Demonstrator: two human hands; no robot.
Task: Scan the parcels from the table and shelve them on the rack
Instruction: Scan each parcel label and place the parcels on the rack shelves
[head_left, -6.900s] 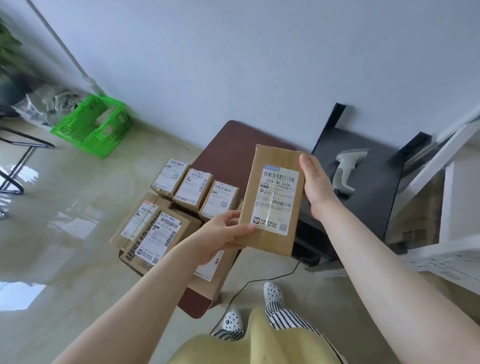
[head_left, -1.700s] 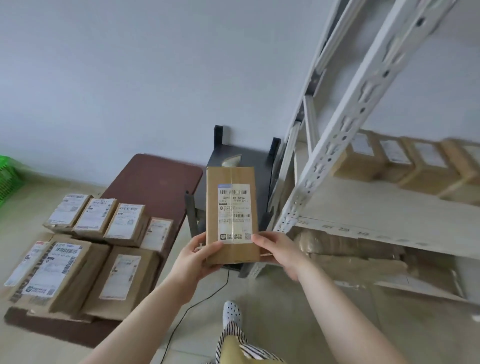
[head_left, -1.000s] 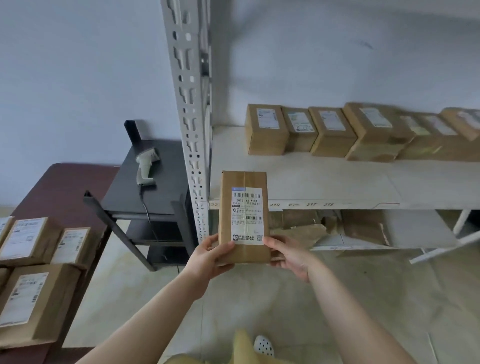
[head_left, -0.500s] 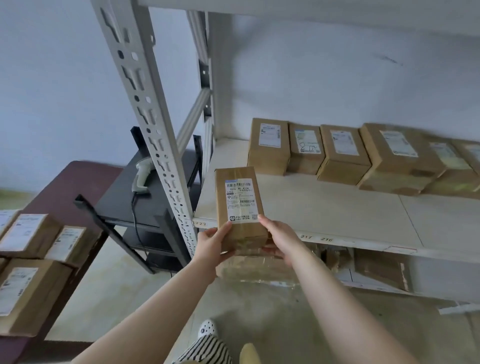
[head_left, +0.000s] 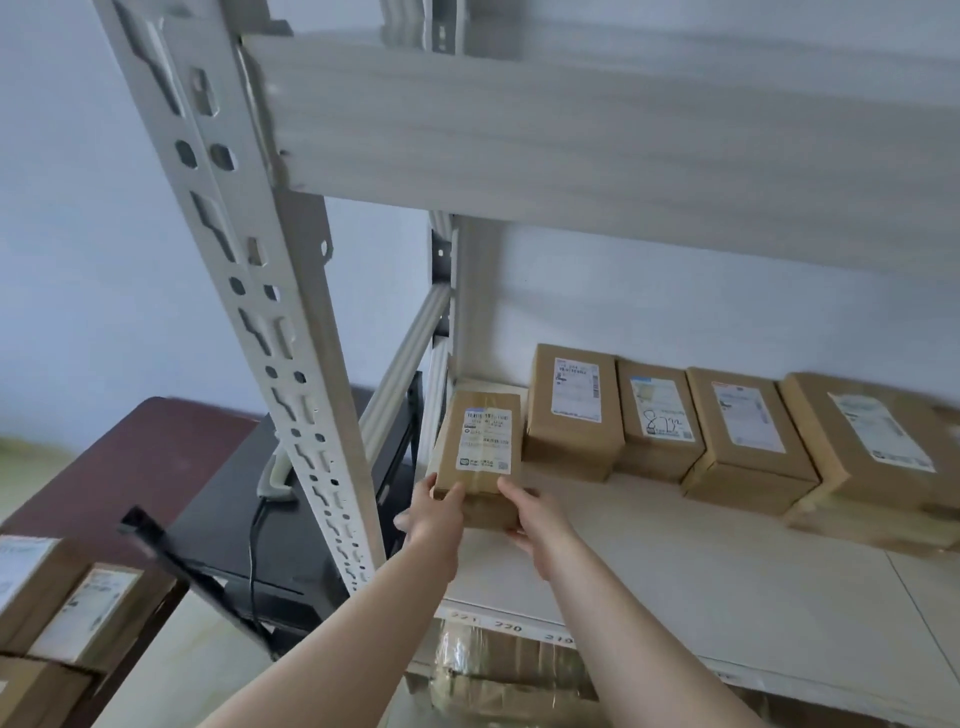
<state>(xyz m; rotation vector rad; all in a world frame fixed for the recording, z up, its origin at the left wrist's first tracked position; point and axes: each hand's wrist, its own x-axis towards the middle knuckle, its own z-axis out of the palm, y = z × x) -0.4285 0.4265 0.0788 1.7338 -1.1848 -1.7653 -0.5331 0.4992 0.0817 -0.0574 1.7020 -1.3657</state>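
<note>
since the previous frame the parcel (head_left: 480, 457) has moved from the shelf edge deep onto the rack (head_left: 675, 561), left of four shelved parcels (head_left: 727, 431). left hand (head_left: 434, 519) and right hand (head_left: 530, 522) pinch its near corners. unshelved parcels on the table (head_left: 57, 618) remain to process.

Pale rack shelf (head_left: 675, 561) with five brown parcels (head_left: 571, 410)
</note>
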